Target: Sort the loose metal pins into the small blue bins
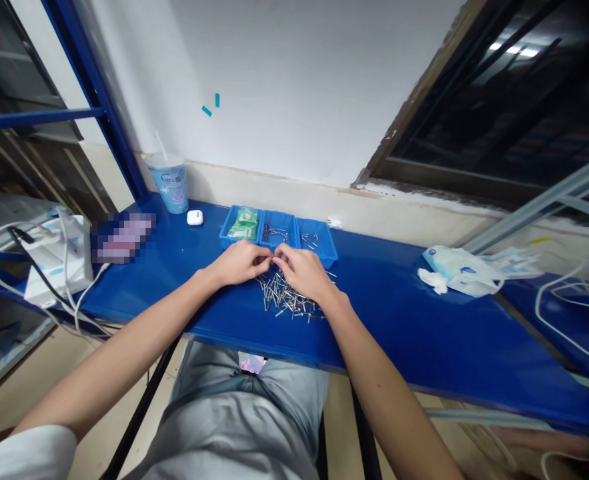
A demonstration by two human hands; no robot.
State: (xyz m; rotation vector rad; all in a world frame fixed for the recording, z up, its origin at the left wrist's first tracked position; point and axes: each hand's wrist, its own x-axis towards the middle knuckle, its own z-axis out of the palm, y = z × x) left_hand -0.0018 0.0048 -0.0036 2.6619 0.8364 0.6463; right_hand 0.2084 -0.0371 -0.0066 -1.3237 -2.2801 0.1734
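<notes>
My left hand (pixel 243 263) and my right hand (pixel 305 272) meet fingertip to fingertip just in front of the blue bins. Both are closed in a pinch, and whatever lies between the fingers is too small to make out. Beneath and beside my right hand spreads a loose pile of thin silver metal pins (pixel 289 299), shaped like pop rivets. Behind the hands three small blue bins stand in a row. Green-and-clear packets fill the left bin (pixel 224 235); a few metal pins lie in the middle bin (pixel 280 219) and in the right bin (pixel 328 250).
On the blue table (pixel 384 320), a lidded cup with a straw (pixel 173 187) and a white earbud case (pixel 195 217) stand back left. A white power strip (pixel 59 260) with cables sits far left. To the right lie a tissue pack (pixel 461 270) and a crumpled tissue (pixel 433 281).
</notes>
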